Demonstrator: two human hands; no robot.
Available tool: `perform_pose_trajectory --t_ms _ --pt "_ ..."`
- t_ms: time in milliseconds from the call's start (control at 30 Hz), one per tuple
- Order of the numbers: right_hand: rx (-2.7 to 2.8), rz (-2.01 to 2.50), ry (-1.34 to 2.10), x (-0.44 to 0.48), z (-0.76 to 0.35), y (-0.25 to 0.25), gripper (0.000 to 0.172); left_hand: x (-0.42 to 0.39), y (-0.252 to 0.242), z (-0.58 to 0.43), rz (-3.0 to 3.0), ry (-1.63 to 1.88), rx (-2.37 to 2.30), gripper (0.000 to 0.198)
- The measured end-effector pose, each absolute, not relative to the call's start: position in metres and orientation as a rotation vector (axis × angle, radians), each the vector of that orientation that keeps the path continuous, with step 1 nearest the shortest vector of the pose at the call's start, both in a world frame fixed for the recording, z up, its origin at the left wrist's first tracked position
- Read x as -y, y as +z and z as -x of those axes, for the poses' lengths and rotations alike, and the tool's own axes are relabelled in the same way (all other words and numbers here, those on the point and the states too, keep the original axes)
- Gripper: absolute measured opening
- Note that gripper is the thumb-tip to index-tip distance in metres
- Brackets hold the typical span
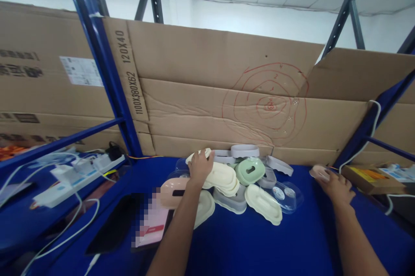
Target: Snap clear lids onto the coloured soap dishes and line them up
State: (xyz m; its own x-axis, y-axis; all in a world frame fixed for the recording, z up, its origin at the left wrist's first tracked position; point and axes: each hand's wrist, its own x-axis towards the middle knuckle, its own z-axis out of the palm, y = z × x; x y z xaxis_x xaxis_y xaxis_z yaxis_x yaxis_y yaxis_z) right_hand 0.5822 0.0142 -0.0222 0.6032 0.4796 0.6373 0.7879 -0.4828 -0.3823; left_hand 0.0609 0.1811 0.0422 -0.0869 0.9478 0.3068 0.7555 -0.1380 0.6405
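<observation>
At the back of the pile, my left hand [201, 167] grips a cream oval plastic piece [195, 155] with its fingers bent over the edge. Just below lie stacked cream plastic pieces [223, 177] and a pink piece with a dark slot [170, 189]. A green piece with a cut-out slot [251, 171] and a grey tray-like piece [233, 200] sit further right. Well apart from the pile, my right hand [337, 187] has its fingers closed on a pale translucent pinkish plastic piece [319, 172] near the table's back right.
A cardboard wall [194, 107] with red rings drawn on it stands behind the blue table [259, 250]. To the left are a black pouch [113, 224], a phone-like device [151, 228] and a white power strip [78, 181] with cables. An open cardboard box [372, 179] stands at right.
</observation>
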Motion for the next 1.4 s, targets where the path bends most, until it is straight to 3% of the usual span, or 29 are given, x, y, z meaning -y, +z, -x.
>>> perform_pose_trajectory --t_ms 233,367,467,667,800,1167,1400 --pt "0.722 2.248 -0.437 -0.017 -0.592 -0.026 0.063 -0.177 0.048 -0.058 -1.857 1.158 -1.773 0.046" --pt "0.742 2.245 -0.368 -0.012 -0.587 0.006 0.063 -0.173 0.056 -0.057 -1.785 1.36 -1.608 0.041" --pt "1.052 2.066 -0.272 -0.018 -0.539 0.042 0.07 -0.169 0.067 -0.064 -1.765 1.503 -1.346 0.042" --pt "1.641 1.32 0.047 -0.067 -0.365 0.115 0.063 -0.158 0.097 -0.113 -1.706 1.343 -0.676 0.073" --pt "1.717 1.12 0.101 -0.106 -0.308 0.131 0.058 -0.158 0.113 -0.122 -1.368 1.251 -0.36 0.094" --pt "1.71 1.249 0.039 -0.159 -0.34 0.085 0.059 -0.203 0.115 -0.053 -1.207 1.554 -0.862 0.092" --pt "1.782 1.181 0.129 -0.154 -0.314 0.089 0.057 -0.203 0.099 -0.066 -1.228 1.408 -0.765 0.085"
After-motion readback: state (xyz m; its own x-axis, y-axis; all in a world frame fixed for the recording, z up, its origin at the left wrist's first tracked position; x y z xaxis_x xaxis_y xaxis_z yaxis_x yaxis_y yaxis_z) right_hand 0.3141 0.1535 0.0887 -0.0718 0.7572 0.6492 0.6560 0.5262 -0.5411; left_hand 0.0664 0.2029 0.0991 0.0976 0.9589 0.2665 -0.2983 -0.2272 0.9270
